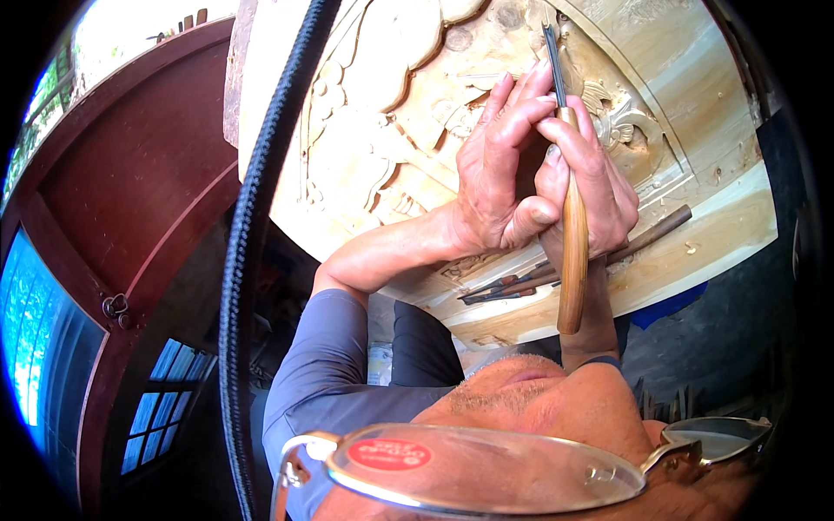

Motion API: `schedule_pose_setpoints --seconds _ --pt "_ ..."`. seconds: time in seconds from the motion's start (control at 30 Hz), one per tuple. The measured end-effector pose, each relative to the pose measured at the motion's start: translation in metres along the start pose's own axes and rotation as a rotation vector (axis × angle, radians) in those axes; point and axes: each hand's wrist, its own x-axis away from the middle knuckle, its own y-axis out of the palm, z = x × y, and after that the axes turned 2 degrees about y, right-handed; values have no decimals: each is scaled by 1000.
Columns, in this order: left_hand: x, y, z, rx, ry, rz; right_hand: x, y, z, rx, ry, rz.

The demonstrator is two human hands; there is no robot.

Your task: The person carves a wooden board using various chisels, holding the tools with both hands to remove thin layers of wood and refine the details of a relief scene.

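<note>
My right hand (pixel 595 187) is closed around the upper handle of a wood-carving gouge (pixel 573 252) with a smooth brown wooden handle. Its narrow dark metal shank points away from me, and the tip is against or just above a carved wooden panel (pixel 712 78). To the left of the shank, my left hand (pixel 499 165) has its fingers stretched out and its thumb apart. Its fingertips lie close beside the shank; whether they touch it I cannot tell. Pale relief shapes, with rounded forms and leaf-like detail, cover the panel around both hands.
Several slim carving tools (pixel 512 285) lie on the panel's near side, by a longer dark wooden-handled one (pixel 656 233). A thick black braided cable (pixel 261 200) hangs down at the left. Beyond it stands a dark red wooden door or frame (pixel 130 148), with a paned window (pixel 161 404) below.
</note>
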Motion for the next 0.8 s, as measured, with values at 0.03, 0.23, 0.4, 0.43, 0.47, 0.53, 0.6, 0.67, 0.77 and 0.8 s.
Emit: schedule_pose_setpoints --seconds 0.03,0.23,0.4,0.43,0.47,0.53,0.6,0.67,0.77,0.8 --pt "-1 0 0 0 1 1 -1 1 1 2 -7 1" --pt "-3 -3 0 -28 23 -22 -2 -3 4 -35 9 -15" --pt "-1 -5 -3 -50 74 -35 -8 -14 -3 -28 32 -68" --pt "-1 -5 -4 -56 82 -35 -9 -14 -3 -32 33 -75" --pt "0 -5 -2 -50 74 -29 -9 -14 -4 -33 37 -76" --pt "1 -5 2 -39 60 -17 -9 -14 -4 -36 44 -78" --pt "1 -5 1 -52 58 -26 -9 -12 -2 -19 26 -69" --pt "0 -4 1 -52 52 -40 -8 -9 0 -14 22 -47" --pt "0 -5 1 -39 27 -64 -8 -6 3 -32 17 -18" --pt "2 -5 1 -30 12 -67 -8 -6 3 -36 4 -22"
